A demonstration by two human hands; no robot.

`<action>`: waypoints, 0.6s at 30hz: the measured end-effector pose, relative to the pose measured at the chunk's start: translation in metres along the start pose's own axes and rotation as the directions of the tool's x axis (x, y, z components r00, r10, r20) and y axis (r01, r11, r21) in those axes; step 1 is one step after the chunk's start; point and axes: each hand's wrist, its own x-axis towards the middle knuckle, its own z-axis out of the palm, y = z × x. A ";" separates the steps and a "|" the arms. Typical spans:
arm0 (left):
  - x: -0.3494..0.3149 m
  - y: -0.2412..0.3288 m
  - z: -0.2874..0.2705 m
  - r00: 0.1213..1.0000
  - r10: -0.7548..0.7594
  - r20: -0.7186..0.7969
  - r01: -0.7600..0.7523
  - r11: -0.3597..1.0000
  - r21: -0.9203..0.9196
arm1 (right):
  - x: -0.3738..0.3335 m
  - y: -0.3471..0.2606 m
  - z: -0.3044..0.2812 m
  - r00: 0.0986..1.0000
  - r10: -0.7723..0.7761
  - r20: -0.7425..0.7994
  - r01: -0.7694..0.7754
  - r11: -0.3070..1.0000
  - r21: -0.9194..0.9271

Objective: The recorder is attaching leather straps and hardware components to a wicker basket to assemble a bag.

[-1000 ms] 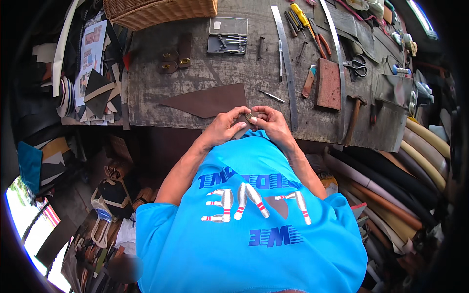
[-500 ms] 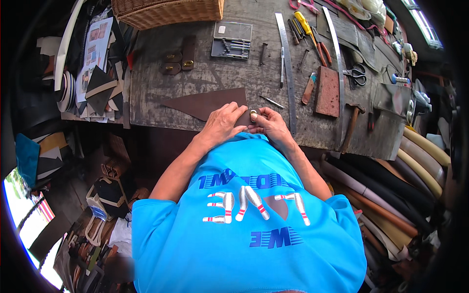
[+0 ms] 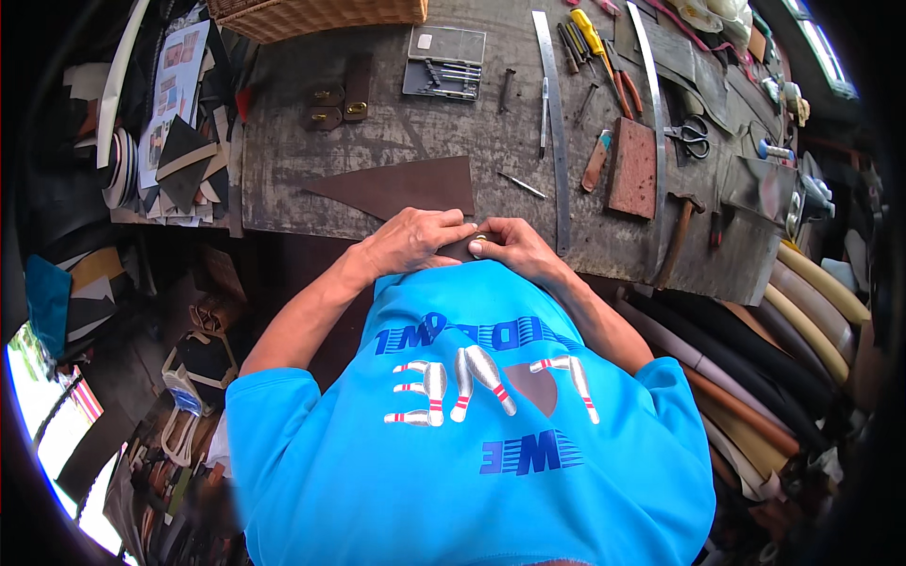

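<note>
At the table's near edge I hold a small dark brown leather piece [image 3: 460,250] between both hands, close to my blue shirt. My left hand [image 3: 415,238] grips its left side, fingers bent across the top. Closed on the right side is my right hand [image 3: 521,249], its thumb pressed by a brass-coloured metal fitting [image 3: 480,239] on the leather. Part of the piece is hidden by my fingers. Just beyond lies a flat brown leather triangle [image 3: 406,185], its point toward the left. A slim pen-like metal tool [image 3: 522,184] rests to the right of it.
Farther back lie leather tabs with brass fittings [image 3: 326,115], a screwdriver case [image 3: 444,71] and a wicker basket [image 3: 321,19]. To the right are metal rulers [image 3: 552,132], a red-brown block [image 3: 631,174], a hammer [image 3: 678,241] and scissors [image 3: 694,139]. Leather rolls [image 3: 746,387] stand beside the table.
Both hands have drawn slightly nearer to my body with the leather piece, uncovering more of the triangle's near edge. My left forearm has swung outward, and the whole view has shifted a little.
</note>
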 end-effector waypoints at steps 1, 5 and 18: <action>0.003 -0.003 -0.001 1.000 0.000 0.022 -0.001 1.000 0.027 | 0.004 0.002 0.001 1.000 -0.013 -0.017 0.014 0.999 0.034; 0.008 -0.013 -0.010 0.996 -0.071 -0.061 0.083 0.970 0.229 | 0.004 0.002 -0.001 0.988 0.011 -0.152 0.009 0.991 0.133; 0.030 -0.017 0.043 0.600 -0.789 -0.128 0.118 0.246 -0.962 | 0.019 0.006 0.007 0.986 0.012 -0.166 0.093 0.789 0.608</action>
